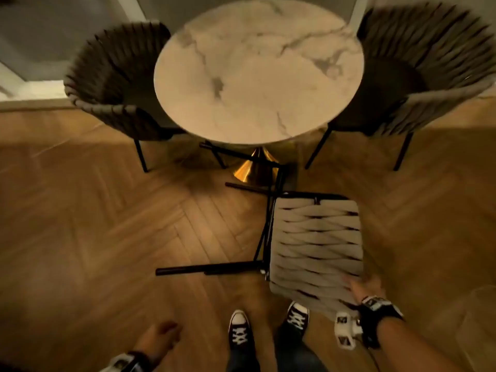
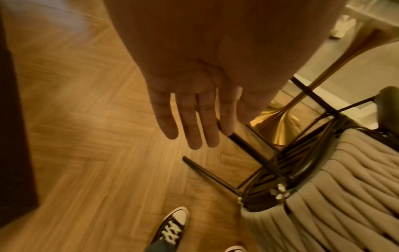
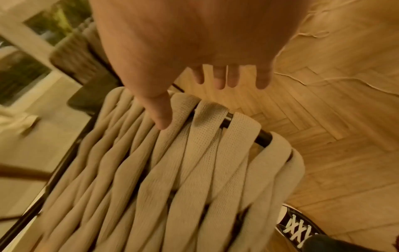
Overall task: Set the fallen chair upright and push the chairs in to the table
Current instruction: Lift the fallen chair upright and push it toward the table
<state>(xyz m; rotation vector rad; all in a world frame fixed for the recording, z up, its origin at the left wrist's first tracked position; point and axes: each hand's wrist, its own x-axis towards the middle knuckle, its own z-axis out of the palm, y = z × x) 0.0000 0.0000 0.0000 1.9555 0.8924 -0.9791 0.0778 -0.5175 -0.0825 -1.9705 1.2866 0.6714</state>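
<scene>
The fallen chair (image 1: 316,237) lies on its side on the wood floor, its beige woven straps facing up and its black legs (image 1: 204,269) pointing left. My right hand (image 1: 367,285) is at the chair's near right corner. In the right wrist view this hand (image 3: 194,102) is spread, the thumb (image 3: 161,117) lying on the straps (image 3: 172,179) and the fingers reaching past the black frame edge. My left hand (image 1: 161,336) hangs over bare floor, left of the chair. Seen from the left wrist, its (image 2: 190,122) fingers are straight and hold nothing, with the chair (image 2: 345,187) to their right.
A round marble table (image 1: 257,71) on a gold cone base (image 1: 252,167) stands ahead. Two dark woven chairs stand upright at it, one left (image 1: 112,76), one right (image 1: 434,65). My shoes (image 1: 239,328) are just short of the fallen chair. Herringbone floor spreads left and right.
</scene>
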